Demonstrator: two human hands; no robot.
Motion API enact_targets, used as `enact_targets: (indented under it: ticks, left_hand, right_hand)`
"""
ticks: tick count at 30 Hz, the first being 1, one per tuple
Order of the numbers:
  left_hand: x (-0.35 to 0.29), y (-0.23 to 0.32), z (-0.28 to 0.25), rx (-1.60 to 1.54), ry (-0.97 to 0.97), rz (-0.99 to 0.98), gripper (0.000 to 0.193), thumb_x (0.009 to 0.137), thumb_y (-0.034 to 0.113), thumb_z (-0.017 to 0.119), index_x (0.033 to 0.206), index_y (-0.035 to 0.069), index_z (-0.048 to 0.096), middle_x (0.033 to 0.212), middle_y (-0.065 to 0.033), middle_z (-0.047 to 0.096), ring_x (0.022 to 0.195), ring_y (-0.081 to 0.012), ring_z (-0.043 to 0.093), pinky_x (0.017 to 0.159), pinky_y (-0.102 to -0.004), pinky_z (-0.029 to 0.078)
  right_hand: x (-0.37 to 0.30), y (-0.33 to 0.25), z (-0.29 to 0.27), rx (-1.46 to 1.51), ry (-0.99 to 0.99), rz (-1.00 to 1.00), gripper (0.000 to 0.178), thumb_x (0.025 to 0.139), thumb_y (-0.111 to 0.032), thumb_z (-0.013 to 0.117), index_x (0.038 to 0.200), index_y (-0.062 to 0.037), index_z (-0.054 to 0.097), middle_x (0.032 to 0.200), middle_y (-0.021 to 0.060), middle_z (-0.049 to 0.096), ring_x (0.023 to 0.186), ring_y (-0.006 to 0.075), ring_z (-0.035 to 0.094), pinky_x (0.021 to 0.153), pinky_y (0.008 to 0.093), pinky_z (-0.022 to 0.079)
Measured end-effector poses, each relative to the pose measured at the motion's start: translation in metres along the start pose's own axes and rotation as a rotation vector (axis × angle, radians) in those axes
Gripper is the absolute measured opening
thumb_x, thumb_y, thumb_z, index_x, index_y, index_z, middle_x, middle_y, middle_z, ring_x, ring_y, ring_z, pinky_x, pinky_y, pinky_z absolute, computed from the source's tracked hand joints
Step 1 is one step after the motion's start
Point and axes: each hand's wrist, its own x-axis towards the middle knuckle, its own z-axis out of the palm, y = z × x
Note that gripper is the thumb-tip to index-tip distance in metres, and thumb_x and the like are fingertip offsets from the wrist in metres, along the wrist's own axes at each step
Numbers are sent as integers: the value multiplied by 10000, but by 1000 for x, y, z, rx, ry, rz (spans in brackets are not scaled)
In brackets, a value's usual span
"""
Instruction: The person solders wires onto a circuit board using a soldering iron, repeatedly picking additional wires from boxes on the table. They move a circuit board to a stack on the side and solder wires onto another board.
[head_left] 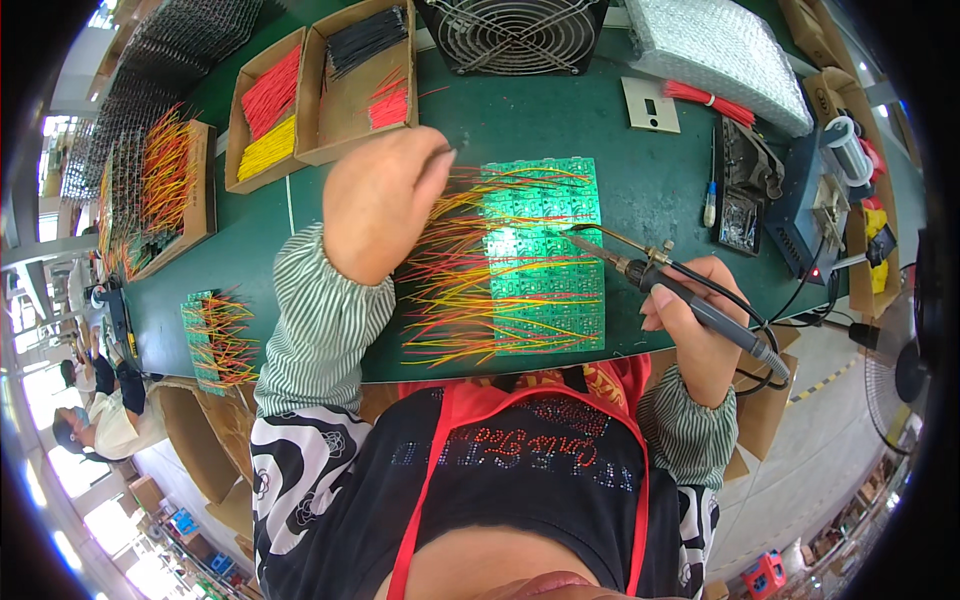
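A panel of green circuit boards (pixel 545 310) lies on the bench in front of me. Red and yellow wires (pixel 450 300) run from it in rows, their loose ends fanning out to the left. My right hand (pixel 705 320) is closed round the grey handle of a soldering iron (pixel 700 308). The iron's tip, with a thin curved feed tube beside it, points at the middle of the panel. Up and left of the panel, my left hand (pixel 385 200) is closed with thumb and fingers together. Something thin and dark shows at its fingertips, too small to name.
Cardboard trays (pixel 313 130) of red, yellow and black wires stand far left, near a fan (pixel 515 35). A wired panel (pixel 215 340) lies at left. A screwdriver (pixel 711 200), a black tray (pixel 745 175), a solder spool (pixel 848 150) and a blue soldering unit (pixel 795 225) are at right.
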Motion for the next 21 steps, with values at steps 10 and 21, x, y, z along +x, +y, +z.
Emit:
enact_targets:
  ticks: [10,21]
  left_hand:
    - [-3,31,39,-253,-346,167,167,787,180,638,819,19,606,755,-118,613,701,-300,588,621,-388,461]
    - [2,31,45,-290,-392,122,208,804,208,628,807,2,600,745,-138,595,700,-314,571,607,-402,442]
  right_hand:
    - [-1,-3,-3,3,49,14,148,777,-18,639,883,43,556,714,108,637,591,118,614,549,228,511]
    - [6,4,-2,28,3,32,156,773,-25,650,878,41,556,713,104,637,612,120,623,546,223,515]
